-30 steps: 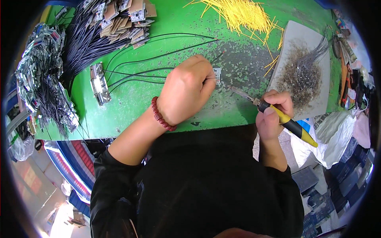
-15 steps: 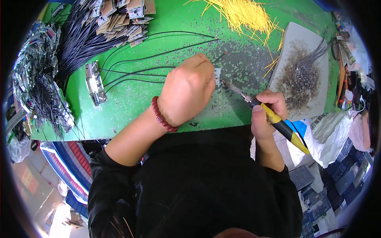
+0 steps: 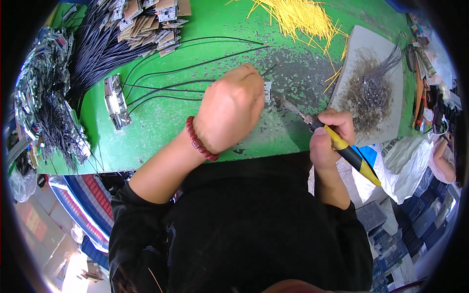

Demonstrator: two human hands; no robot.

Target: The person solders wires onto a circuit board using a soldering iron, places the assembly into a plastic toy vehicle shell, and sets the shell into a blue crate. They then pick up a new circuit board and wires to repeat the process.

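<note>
A soldering iron (image 3: 348, 149) with a yellow and black handle is gripped in my right hand (image 3: 328, 139), its tip pointing up and left. My left hand (image 3: 233, 108) is closed over a small white circuit board (image 3: 267, 91), whose right edge shows beside the fingers. Its fingertips are hidden under the hand, so the exact hold cannot be made out. The iron's tip sits just right of the board, apart from it. Black wires (image 3: 171, 92) run from under my left hand to a silvery metal housing (image 3: 116, 102). Two longer wires curve away above.
Boards with black cables (image 3: 146, 29) are heaped at the back left, beside a pile of shiny metal parts (image 3: 46, 93). Yellow thin tubes (image 3: 305, 19) lie at the back. On the right, a grey pad (image 3: 361, 53) carries dark residue and a bundle of fine wires.
The iron's tip has shifted slightly right, a little farther from the board. My left hand stays nearly in place.
</note>
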